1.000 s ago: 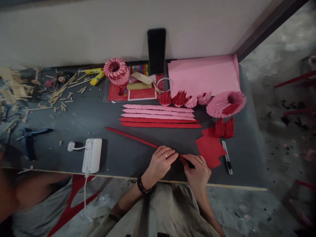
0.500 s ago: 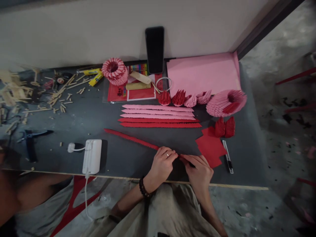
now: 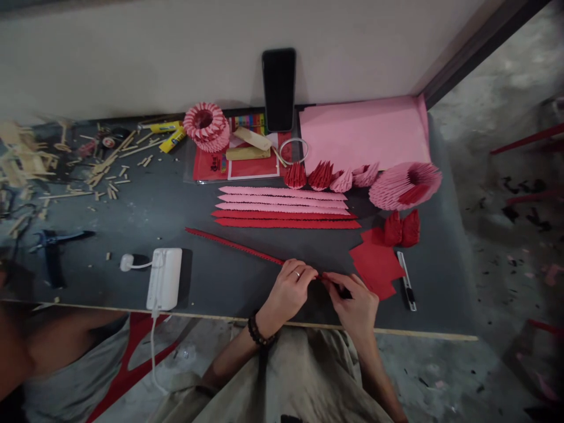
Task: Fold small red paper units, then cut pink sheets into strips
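A long red folded-paper strip [image 3: 235, 246] slants across the dark table, its right end between my hands. My left hand [image 3: 291, 294], wearing a ring, pinches the strip near that end. Close beside it, my right hand [image 3: 352, 299] has thumb and fingers closed on the tip; the fingers partly hide what they grip. Beyond my hands lie pink paper strips [image 3: 282, 198] and red paper strips [image 3: 286, 224], side by side. Red paper squares [image 3: 376, 267] lie to the right of my right hand, with two small red folded-paper pieces [image 3: 402, 228] at their upper edge.
A utility knife [image 3: 406, 282] lies right of the red squares. A white power bank [image 3: 164, 279] with a cable sits left. Along the back are a phone [image 3: 279, 89], pink sheets [image 3: 361, 132] and a pink folded-paper piece [image 3: 405, 185]. Wooden sticks [image 3: 108, 164] litter the left; another person's leg [image 3: 70, 338] is below.
The red strip has rolled over and now shows a narrower edge along its length. Both hands keep nearly the same place, the right one shifted very slightly left.
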Available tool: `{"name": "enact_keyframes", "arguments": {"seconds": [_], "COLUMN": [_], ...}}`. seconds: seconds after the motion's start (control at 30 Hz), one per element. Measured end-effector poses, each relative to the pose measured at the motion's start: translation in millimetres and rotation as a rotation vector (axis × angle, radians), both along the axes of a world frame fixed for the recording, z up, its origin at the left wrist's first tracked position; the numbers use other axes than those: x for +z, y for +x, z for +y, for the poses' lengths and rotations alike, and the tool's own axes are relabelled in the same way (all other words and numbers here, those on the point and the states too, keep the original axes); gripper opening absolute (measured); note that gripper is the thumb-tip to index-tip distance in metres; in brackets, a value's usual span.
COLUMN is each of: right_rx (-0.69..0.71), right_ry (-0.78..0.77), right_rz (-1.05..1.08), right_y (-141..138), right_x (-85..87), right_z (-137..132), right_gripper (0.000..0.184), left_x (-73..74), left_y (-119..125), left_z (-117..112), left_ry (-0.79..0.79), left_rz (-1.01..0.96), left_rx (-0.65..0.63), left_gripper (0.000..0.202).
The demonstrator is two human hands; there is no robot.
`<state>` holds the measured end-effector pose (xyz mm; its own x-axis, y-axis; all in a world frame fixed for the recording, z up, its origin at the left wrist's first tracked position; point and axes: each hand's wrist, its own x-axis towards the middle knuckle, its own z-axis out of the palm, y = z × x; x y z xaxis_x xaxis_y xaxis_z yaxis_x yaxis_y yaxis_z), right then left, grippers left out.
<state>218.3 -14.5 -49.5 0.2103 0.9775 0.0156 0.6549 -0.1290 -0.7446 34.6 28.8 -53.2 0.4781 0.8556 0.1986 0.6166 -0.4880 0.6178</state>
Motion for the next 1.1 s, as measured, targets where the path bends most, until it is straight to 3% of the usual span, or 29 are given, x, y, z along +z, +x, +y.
{"name": "enact_keyframes", "arguments": {"seconds": [0.1,0.23,0.37,0.57,0.73,0.83,0.97,1.1], "right_rx": [-0.041,-0.178,-0.258,-0.236,-0.175,-0.189,-0.325,-0.244], "right_ry": [-0.001,-0.077,-0.153,-0.192,-0.207,-0.149,0.062,0.209], "right_rz": [0.051,0.279,0.429,0.465,0.502,0.368,-0.038,-0.353], "right_y": [-3.0,-8.4,-10.1,-10.5,-7.9,-6.2,-1.6,5.7], "right_x": [5.3,14.6,18.5,17.2,14.3,9.9,4.7,1.8], "right_z": [-1.1,-1.1,-0.8,3.2,6.1,4.2,1.5,1.6], "right_gripper": [0.017,0.029,0.036,0.037,0.035,0.034,0.030,0.021], "left_x": [1.3,3.2,6.4,10.2,0.8,-4.3,1.7,11.1], "left_y": [-4.9,-11.5,-13.2,-10.2,-3.8,2.6,2.7,-20.6], "left_z": [0.4,-0.4,-3.2,-6.4,-2.4,4.1,7.4,-7.0], "left_ry": [0.028,0.123,0.104,0.138,0.184,0.132,0.138,0.221], "left_rz": [0.045,0.048,0.050,0.082,0.042,0.053,0.125,0.215], "left_rx": [-0.042,-0.056,-0.107,-0.137,-0.061,-0.024,-0.018,0.193], "left_gripper": [0.024,0.033,0.040,0.041,0.036,0.036,0.053,0.062]}}
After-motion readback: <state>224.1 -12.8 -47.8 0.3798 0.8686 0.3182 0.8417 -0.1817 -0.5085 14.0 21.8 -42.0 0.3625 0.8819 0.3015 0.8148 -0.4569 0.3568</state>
